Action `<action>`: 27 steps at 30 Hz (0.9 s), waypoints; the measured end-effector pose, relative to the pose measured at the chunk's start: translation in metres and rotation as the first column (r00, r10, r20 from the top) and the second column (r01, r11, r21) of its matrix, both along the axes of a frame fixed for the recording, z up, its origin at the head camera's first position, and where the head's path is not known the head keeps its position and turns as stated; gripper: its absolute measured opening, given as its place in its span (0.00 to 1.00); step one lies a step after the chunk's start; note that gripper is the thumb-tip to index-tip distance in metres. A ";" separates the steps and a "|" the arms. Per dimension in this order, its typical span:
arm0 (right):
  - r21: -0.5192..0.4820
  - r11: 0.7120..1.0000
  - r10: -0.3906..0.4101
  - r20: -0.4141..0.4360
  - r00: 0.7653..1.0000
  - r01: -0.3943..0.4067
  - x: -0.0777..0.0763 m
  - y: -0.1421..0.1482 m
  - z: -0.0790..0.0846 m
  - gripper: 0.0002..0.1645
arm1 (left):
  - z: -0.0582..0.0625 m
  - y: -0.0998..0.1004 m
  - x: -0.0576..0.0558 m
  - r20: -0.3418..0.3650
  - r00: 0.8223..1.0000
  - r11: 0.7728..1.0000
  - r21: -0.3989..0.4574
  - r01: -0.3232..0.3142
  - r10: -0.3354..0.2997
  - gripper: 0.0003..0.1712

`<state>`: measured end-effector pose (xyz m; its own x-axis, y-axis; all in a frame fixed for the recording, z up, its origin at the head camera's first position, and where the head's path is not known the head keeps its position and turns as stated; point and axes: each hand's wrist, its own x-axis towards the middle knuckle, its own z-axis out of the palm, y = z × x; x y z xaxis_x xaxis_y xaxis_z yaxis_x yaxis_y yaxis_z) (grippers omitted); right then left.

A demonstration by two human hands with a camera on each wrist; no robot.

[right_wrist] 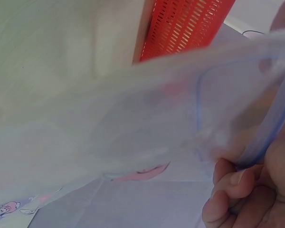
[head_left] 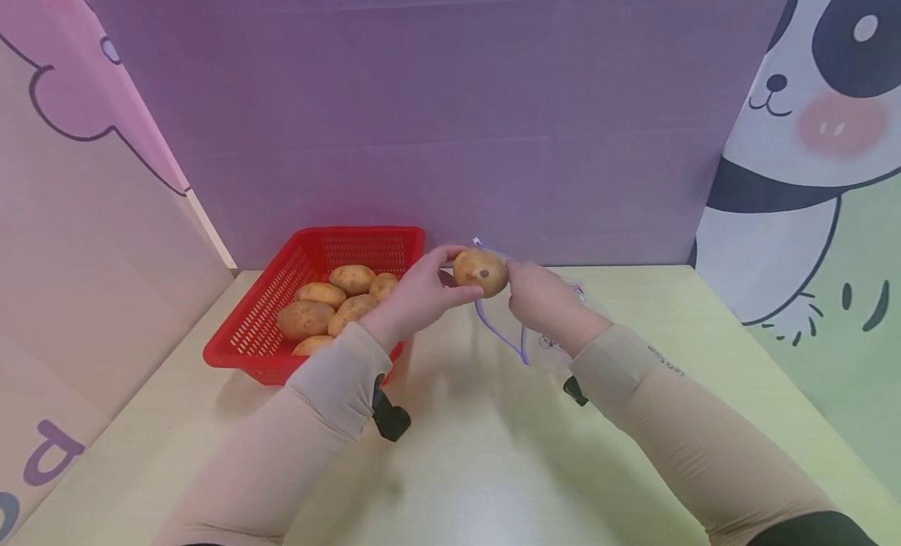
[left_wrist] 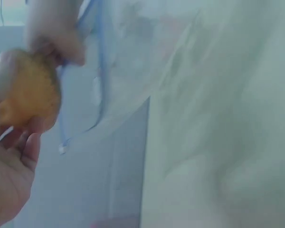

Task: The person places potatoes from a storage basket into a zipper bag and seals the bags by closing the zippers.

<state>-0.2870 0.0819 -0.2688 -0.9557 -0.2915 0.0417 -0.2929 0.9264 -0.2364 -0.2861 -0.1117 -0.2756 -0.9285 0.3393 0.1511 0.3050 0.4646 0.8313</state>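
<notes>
My left hand (head_left: pixel 422 292) grips a single potato (head_left: pixel 481 271) between thumb and fingers, held above the table. Close beside it, my right hand (head_left: pixel 545 299) pinches the edge of a clear zip bag (right_wrist: pixel 133 118) with a blue-purple zip strip (head_left: pixel 501 336). The bag hangs from the right hand, with its mouth toward the potato. In the left wrist view the potato (left_wrist: pixel 31 92) lies at the bag's mouth, near the zip; whether it touches the bag I cannot tell. Small printed figures show on the bag's film.
A red plastic basket (head_left: pixel 256 358) stands at the left back of the table (head_left: pixel 479 452), with several potatoes (head_left: pixel 306 319) inside. A purple backdrop (head_left: pixel 450 123) rises behind the table. Cartoon-printed panels (head_left: pixel 795 139) flank both sides.
</notes>
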 end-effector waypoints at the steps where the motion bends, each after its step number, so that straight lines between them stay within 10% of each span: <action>1: 0.002 1.000 -0.001 -0.003 1.000 0.001 0.000 0.000 0.000 0.35 | -0.004 0.003 0.001 0.002 1.000 0.999 0.022 -0.026 0.026 0.37; 11: 0.010 1.000 0.010 -0.015 1.000 -0.010 0.000 0.000 0.001 0.30 | -0.034 0.016 0.000 0.022 0.998 0.997 0.053 -0.053 0.052 0.38; 17: 0.019 1.000 0.006 0.000 1.000 -0.006 0.000 -0.002 0.003 0.33 | -0.041 0.017 -0.003 -0.095 0.995 0.996 -0.090 -0.008 0.000 0.39; 27: 0.023 1.000 -0.003 0.039 0.999 0.003 -0.002 -0.004 0.003 0.33 | -0.037 0.019 -0.002 -0.097 0.991 0.954 -0.293 0.065 -0.097 0.39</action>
<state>-0.2894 0.0779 -0.2655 -0.9573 -0.2890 -0.0018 -0.2811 0.9325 -0.2267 -0.2878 -0.0931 -0.3129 -0.8795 0.4566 0.1341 0.4326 0.6498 0.6250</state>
